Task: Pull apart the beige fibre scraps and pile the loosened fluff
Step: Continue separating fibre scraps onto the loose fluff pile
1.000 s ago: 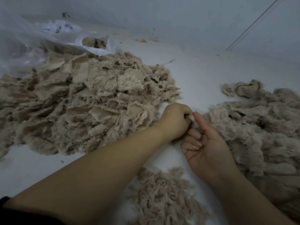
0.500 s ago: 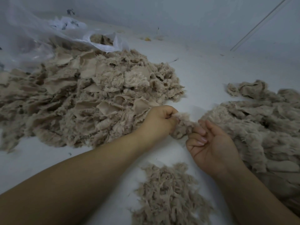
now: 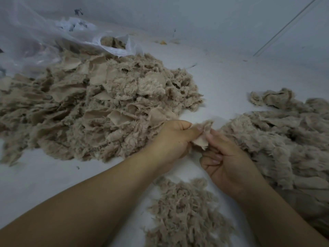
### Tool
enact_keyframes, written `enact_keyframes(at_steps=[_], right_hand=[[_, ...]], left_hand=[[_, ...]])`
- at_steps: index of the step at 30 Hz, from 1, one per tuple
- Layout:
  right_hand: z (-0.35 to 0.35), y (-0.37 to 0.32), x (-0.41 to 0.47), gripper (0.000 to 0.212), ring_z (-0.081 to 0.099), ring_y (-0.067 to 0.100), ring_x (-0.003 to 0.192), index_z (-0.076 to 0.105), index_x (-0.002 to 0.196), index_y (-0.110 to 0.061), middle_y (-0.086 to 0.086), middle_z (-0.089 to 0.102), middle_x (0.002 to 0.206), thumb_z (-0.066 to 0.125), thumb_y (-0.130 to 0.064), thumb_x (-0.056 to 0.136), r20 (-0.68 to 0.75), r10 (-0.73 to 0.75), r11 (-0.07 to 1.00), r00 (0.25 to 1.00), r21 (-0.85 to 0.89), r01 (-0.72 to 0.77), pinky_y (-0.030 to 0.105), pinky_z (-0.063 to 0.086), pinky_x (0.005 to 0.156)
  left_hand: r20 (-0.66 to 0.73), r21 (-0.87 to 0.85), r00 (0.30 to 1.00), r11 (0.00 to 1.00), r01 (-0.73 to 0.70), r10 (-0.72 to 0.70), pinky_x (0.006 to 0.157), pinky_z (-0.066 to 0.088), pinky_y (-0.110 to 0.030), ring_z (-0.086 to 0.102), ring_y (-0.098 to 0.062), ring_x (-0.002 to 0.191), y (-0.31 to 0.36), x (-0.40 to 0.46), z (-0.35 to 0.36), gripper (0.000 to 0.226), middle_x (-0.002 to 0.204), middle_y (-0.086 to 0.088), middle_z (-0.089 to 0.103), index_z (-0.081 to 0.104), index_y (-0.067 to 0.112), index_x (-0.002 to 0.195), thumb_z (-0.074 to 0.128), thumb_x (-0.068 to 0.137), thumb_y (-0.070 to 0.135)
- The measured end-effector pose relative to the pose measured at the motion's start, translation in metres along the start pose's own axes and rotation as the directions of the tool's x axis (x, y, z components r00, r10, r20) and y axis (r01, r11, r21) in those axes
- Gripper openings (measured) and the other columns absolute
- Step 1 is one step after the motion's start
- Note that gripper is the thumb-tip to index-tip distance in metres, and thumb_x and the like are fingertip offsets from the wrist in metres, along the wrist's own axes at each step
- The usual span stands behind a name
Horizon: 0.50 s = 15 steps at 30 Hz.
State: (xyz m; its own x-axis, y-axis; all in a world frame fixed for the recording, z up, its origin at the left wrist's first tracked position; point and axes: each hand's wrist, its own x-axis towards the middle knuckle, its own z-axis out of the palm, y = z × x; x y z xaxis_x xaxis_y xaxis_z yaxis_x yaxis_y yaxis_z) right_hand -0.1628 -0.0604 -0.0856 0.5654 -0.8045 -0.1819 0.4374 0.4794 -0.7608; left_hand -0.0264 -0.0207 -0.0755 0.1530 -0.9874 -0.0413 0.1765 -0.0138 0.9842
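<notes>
A small beige fibre scrap [image 3: 202,135] is held between both hands above the white surface. My left hand [image 3: 175,138] pinches its left side with thumb and fingers. My right hand [image 3: 225,161] pinches its right lower edge, the other fingers curled. A big heap of beige scraps [image 3: 92,107] lies to the left, touching my left hand. Another heap of beige fibre [image 3: 277,139] spreads on the right. A smaller pile of loosened fluff [image 3: 185,213] lies below my hands, between the forearms.
A clear plastic bag [image 3: 53,38] holding more scraps lies at the back left, partly over the big heap. The white surface [image 3: 222,82] meets a pale wall at the back. Small bits of debris [image 3: 162,42] lie near the wall.
The scrap, first hidden between the closed hands, has been drawn out and lifted. Both hands have shifted slightly and now hold it spread between them.
</notes>
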Motion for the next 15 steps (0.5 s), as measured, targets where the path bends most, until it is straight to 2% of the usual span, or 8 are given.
enact_keyframes(at_steps=[3,5,8,11,13,15], right_hand=[[0.004,0.002,-0.001,0.004,0.033,0.001,0.034,0.057,0.083,-0.007,-0.005,0.052,0.052,0.058,-0.011,0.081,-0.021,-0.012,0.998,1.000,-0.056,0.010,0.011,0.027,0.035],[0.003,0.002,0.000,0.009,0.032,0.002,0.033,0.052,0.077,-0.008,-0.005,0.047,0.047,0.055,-0.009,0.086,-0.072,-0.003,1.000,0.997,0.000,0.003,0.011,0.026,0.032],[0.004,0.000,-0.002,0.026,0.036,0.002,0.032,0.067,0.067,-0.010,-0.007,0.048,0.046,0.054,-0.012,0.090,-0.075,-0.001,1.000,0.997,-0.018,0.000,0.011,0.026,0.032],[0.008,0.001,-0.004,0.021,0.036,0.002,0.033,0.072,0.063,-0.013,-0.006,0.049,0.046,0.061,-0.017,0.080,-0.030,-0.022,0.996,0.999,-0.088,0.020,0.012,0.027,0.033],[0.008,0.001,-0.005,0.017,0.037,0.002,0.034,0.071,0.071,-0.010,-0.005,0.049,0.046,0.060,-0.018,0.081,-0.013,-0.017,0.995,1.000,-0.094,0.016,0.012,0.026,0.034],[0.007,0.000,-0.005,0.019,0.040,0.001,0.035,0.069,0.077,-0.009,-0.005,0.053,0.047,0.056,-0.021,0.084,-0.001,-0.007,0.997,1.000,-0.082,0.007,0.011,0.026,0.034]], left_hand=[[0.045,0.018,0.999,0.999,0.029,-0.030,0.038,0.018,-0.016,0.023,-0.007,0.035,-0.001,0.000,0.001,0.045,0.042,0.004,0.039,0.054,0.013,0.059,0.051,0.101,0.031],[0.052,0.021,0.997,0.999,0.050,-0.051,0.040,0.017,-0.018,0.021,-0.010,0.037,-0.001,0.000,-0.001,0.047,0.045,0.001,0.034,0.050,0.012,0.060,0.051,0.099,0.038],[0.087,0.105,0.996,0.994,-0.007,-0.003,0.039,0.019,-0.023,0.026,-0.013,0.038,0.000,-0.001,-0.010,0.036,0.047,-0.001,0.036,0.052,0.013,0.072,0.067,0.085,0.043],[0.117,0.289,0.992,0.954,-0.079,0.047,0.038,0.026,-0.020,0.032,-0.014,0.038,0.002,-0.004,-0.014,0.030,0.051,-0.007,0.047,0.056,0.010,0.093,0.078,0.081,0.026],[0.120,0.290,0.990,0.950,-0.111,0.079,0.037,0.026,-0.019,0.032,-0.014,0.036,0.001,-0.004,-0.013,0.024,0.048,-0.008,0.046,0.056,0.001,0.088,0.070,0.089,0.020],[0.072,0.227,0.995,0.970,-0.089,0.075,0.036,0.023,-0.017,0.027,-0.012,0.033,0.003,-0.004,-0.011,0.033,0.043,-0.004,0.038,0.052,-0.004,0.074,0.059,0.097,0.018]])
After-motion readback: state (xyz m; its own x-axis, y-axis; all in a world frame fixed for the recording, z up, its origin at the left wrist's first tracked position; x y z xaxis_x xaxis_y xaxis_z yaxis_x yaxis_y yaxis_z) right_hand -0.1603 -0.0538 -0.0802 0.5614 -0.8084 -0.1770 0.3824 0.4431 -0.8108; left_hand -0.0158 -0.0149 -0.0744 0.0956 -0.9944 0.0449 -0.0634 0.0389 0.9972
